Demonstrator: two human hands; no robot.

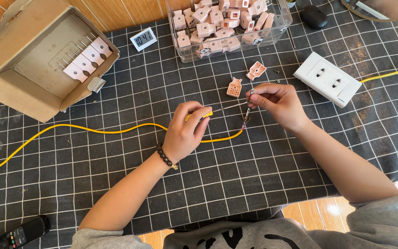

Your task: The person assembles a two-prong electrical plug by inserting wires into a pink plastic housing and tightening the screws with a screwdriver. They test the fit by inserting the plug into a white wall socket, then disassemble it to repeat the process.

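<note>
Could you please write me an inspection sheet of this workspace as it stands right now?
Surface: black grid-patterned cloth over a wooden floor.
Job's things: yellow cable with bared wire ends; yellow-handled screwdriver; two open pink plug halves.
Clutter: clear tub of pink plugs, cardboard box holding white pronged pieces, small digital clock, white double socket, remote control, black oval object.
Hands: left hand grips the screwdriver; right hand pinches something small at the wire ends, too small to tell.
Cables: yellow cable runs left across the cloth; a second yellow lead leaves the socket.
Surroundings: nothing seen.
</note>
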